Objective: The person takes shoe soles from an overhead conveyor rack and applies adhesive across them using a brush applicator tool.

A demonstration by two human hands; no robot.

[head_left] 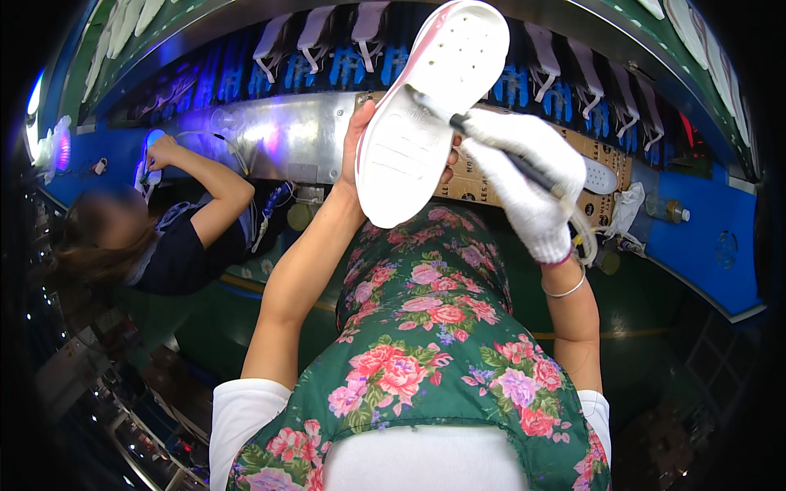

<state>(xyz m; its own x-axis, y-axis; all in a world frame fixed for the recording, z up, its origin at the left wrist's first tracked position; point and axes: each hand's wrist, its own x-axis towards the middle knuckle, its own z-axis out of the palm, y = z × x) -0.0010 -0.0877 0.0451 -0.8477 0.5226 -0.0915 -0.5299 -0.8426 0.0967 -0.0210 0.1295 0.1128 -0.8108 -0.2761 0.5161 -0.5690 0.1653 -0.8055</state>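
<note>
A white shoe sole (397,168) with a pink band along one edge is tilted up in front of me, its face toward me. It has small holes in its upper part and shallow lines in the lower part. My bare left hand (354,149) is closed round it from behind, thumb side at the left edge and fingertips showing at the right edge. My right hand (528,184), in a white knit glove, grips a dark-handled brush (458,123) with a thin hose by the wrist. The brush's tip lies over the middle of the sole, seemingly touching it.
Behind is a metal bench (307,135) with printed cardboard (471,176) on it. Another perforated sole (600,176) and a bottle (667,209) lie to the right. White and pinkish shoe parts (315,37) hang along a rack. At left, a co-worker (196,221) handles another piece.
</note>
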